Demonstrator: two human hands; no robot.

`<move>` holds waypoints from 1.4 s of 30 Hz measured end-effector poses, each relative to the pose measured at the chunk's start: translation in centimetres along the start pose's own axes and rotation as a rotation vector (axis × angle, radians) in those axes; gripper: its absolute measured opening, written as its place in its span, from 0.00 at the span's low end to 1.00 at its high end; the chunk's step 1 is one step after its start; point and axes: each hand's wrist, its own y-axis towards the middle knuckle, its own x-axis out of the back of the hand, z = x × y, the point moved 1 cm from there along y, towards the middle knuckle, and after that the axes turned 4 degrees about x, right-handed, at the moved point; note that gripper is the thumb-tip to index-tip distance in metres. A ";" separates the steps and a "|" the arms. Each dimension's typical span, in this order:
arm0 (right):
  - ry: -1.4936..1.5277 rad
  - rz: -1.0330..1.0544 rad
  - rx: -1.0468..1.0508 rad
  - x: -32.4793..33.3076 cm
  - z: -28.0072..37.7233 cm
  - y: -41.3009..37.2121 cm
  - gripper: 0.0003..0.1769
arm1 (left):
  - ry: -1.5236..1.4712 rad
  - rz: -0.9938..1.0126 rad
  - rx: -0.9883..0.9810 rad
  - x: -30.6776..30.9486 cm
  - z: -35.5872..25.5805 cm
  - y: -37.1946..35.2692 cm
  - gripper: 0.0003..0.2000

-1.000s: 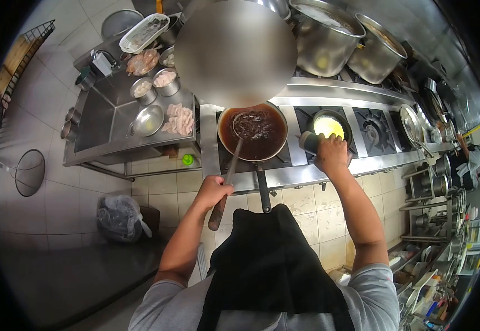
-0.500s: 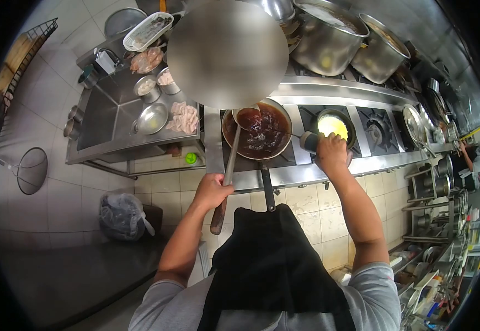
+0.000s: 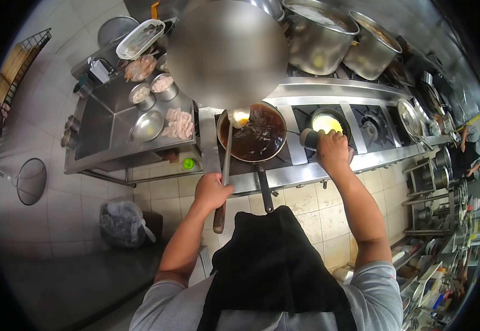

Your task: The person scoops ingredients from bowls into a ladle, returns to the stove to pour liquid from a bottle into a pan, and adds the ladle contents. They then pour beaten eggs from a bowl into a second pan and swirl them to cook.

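My left hand (image 3: 213, 192) is wrapped round the long handle of a ladle (image 3: 227, 165). The ladle's metal bowl, with a little brown liquid in it, is over the left side of a frying pan (image 3: 265, 190) on the stove. Dark brown liquid (image 3: 262, 132) fills this pan. My right hand (image 3: 334, 149) grips a dark bottle (image 3: 309, 139) tipped on its side, its mouth towards the pan. From it a thin dark stream runs left into the liquid. Behind my right hand, a smaller pan (image 3: 347, 138) holds something bright yellow.
Large steel pots (image 3: 320, 47) stand at the back of the stove. To the left, a steel sink counter (image 3: 182, 143) bears raw pale meat (image 3: 178, 122) and metal bowls (image 3: 148, 126). A bagged bin (image 3: 121, 220) is on the floor. Another person (image 3: 472, 149) is at the far right.
The ladle's bowl has risen from the brown liquid and tilted, its metal inside now showing. My right hand keeps the bottle tipped in nearly the same place. The view has shifted slightly.
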 end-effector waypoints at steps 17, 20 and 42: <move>0.268 0.098 -0.056 -0.5 0.6 -0.2 0.18 | -0.625 0.377 0.162 -1.6 2.4 1.7 0.07; 0.284 0.155 -0.066 -0.6 0.9 0.1 0.18 | -0.595 0.383 0.114 -2.3 3.1 1.6 0.08; 0.103 0.039 -0.076 -1.0 0.6 -0.1 0.11 | 0.031 0.010 -0.052 1.9 -2.3 -1.4 0.11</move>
